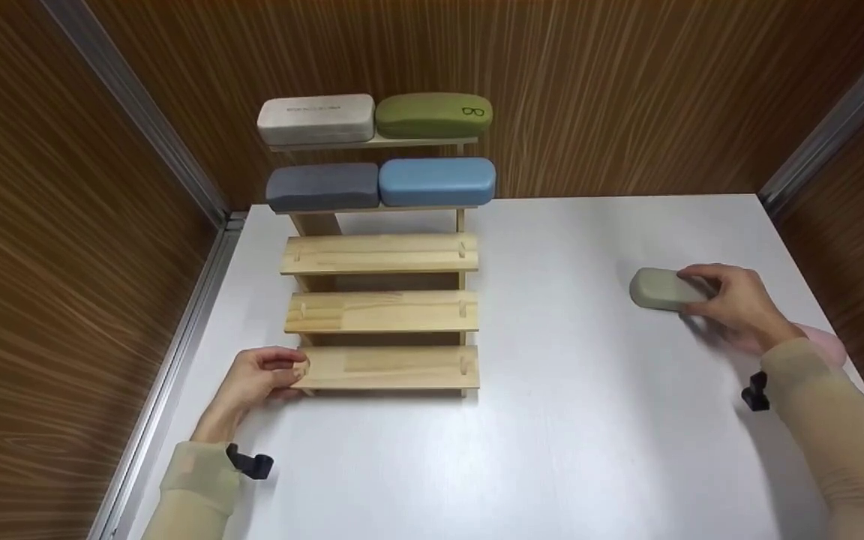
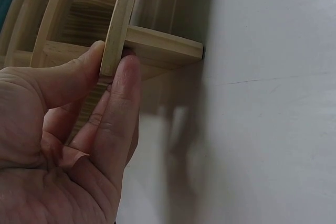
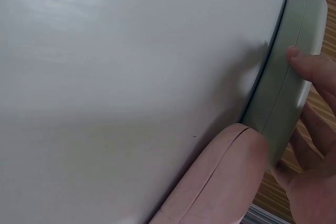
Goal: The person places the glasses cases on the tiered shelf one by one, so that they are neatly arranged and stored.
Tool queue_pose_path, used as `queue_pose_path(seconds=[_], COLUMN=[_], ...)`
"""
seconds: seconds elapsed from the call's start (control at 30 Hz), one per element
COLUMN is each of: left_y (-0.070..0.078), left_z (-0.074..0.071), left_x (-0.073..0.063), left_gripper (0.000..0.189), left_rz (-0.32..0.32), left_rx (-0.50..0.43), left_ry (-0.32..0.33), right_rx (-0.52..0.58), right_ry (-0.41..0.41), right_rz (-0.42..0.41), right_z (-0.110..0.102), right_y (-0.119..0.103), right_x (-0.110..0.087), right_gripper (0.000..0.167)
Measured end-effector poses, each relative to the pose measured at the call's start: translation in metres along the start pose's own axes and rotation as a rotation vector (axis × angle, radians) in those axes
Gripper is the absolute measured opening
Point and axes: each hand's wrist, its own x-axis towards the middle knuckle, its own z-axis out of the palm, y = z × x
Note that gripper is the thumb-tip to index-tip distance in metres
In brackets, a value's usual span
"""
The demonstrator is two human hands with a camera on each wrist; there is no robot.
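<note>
My left hand (image 1: 258,379) pinches the left end of the lowest board of a wooden tiered rack (image 1: 387,367); in the left wrist view the thumb lies on top of the board (image 2: 116,35) and a finger beneath it. Over at the right, my right hand (image 1: 736,304) grips a sage-green glasses case (image 1: 657,289) between thumb and fingers. The right wrist view shows the thumb on the seam side of that green case (image 3: 286,72). A pink glasses case (image 1: 826,345) lies beside it, partly hidden behind the right wrist.
On the rack's top tier sit a white case (image 1: 317,120) and an olive-green case (image 1: 433,116). Below them are a grey case (image 1: 323,186) and a blue case (image 1: 437,181). Wood-grain walls (image 1: 477,52) enclose the white table (image 1: 552,450) at the back and sides.
</note>
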Motion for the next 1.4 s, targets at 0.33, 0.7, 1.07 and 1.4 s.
queue_pose_path(seconds=[0.33,0.7,1.07,1.4], left_y=[0.000,0.000,-0.002,-0.002], left_z=[-0.001,0.001,0.000,0.000], left_x=[0.001,0.001,0.001,0.001], left_gripper=[0.036,0.035,0.038,0.036], left_rz=[-0.004,-0.007,-0.002,0.009], left_rx=[0.004,-0.025,-0.018,-0.017], left_ry=[-0.008,-0.005,-0.002,-0.009], right_rx=[-0.027,-0.041,-0.043,-0.042], right_ry=[0.008,0.015,0.081,0.142], right_rz=[-0.015,-0.033,-0.096,-0.195], right_z=[0.003,0.002,0.001,0.002], right_y=[0.000,-0.008,-0.029,-0.049], right_x=[0.001,0.005,0.006,0.004], right_gripper=[0.061,0.061,0.057,0.054])
